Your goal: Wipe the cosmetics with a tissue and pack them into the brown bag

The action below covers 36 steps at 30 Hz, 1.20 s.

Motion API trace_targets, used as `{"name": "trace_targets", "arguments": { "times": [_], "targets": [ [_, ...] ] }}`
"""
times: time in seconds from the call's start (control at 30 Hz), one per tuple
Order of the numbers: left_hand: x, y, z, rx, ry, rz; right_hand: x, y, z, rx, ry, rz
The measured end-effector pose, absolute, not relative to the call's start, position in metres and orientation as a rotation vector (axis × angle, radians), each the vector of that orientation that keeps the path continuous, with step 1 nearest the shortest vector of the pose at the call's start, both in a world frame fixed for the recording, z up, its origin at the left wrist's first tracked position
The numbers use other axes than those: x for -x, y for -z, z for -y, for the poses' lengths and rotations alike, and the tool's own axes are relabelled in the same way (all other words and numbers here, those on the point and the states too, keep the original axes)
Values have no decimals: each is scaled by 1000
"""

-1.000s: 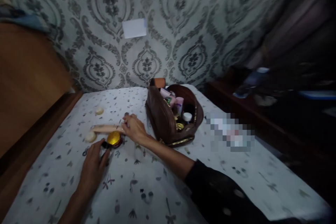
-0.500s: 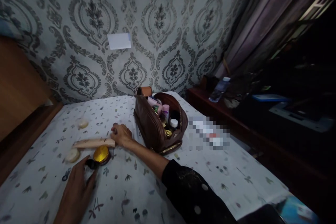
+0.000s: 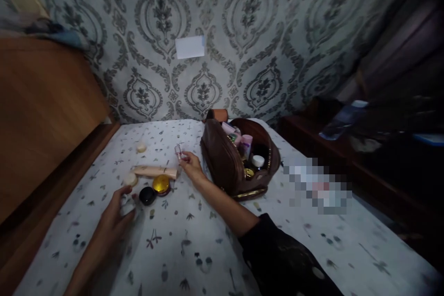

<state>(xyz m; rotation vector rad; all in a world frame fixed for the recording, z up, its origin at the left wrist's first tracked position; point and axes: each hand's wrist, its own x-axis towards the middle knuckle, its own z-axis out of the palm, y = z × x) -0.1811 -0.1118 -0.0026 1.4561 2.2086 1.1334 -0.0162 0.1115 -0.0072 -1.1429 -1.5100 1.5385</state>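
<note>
Fingers of the right hand (image 3: 193, 167) pinch a clear tube (image 3: 178, 151) by its near end, a grip suiting its slimness. The left hand (image 3: 113, 210), loosely spread and seemingly empty, curves left of a black jar (image 3: 147, 196). Rightward, a brown bag (image 3: 222, 157) gapes on a printed sheet (image 3: 166, 231); patterned wallpaper (image 3: 204, 85) beyond.

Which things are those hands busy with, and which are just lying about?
In or near the hands:
small clear tube, in the right hand
black round pot, near the open left hand
gold-topped jar
peach tube
brown bag, standing open

Just lying about:
plastic bottle, off to the side
white card, farther back
</note>
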Motion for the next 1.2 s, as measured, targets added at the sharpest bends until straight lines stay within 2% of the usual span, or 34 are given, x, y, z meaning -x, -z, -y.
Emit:
{"name": "trace_targets", "arguments": {
  "times": [0.13, 0.3, 0.37, 0.57, 1.0, 1.2],
  "targets": [
    [169, -25, 103, -1401, -1311, -2330, 0, 1, -86, 940, -1805, 1295],
    [120, -44, 68, -1585, -1467, -2039, -25, -9, -44, 630, -2289, 888],
    [105, -41, 54, -1646, -1450, -1933, -34, -12, -31, 578, -2367, 830],
    [84, -20, 39, -1708, -1267, -1793, -57, -10, -15, 609, -2361, 759],
    [72, 16, 43, -1568, -1231, -1928, -65, 25, -13, 631, -2233, 768],
    [64, 25, 51, -1726, -1116, -1893, -59, 30, -11, 640, -2168, 739]
  ]
}}
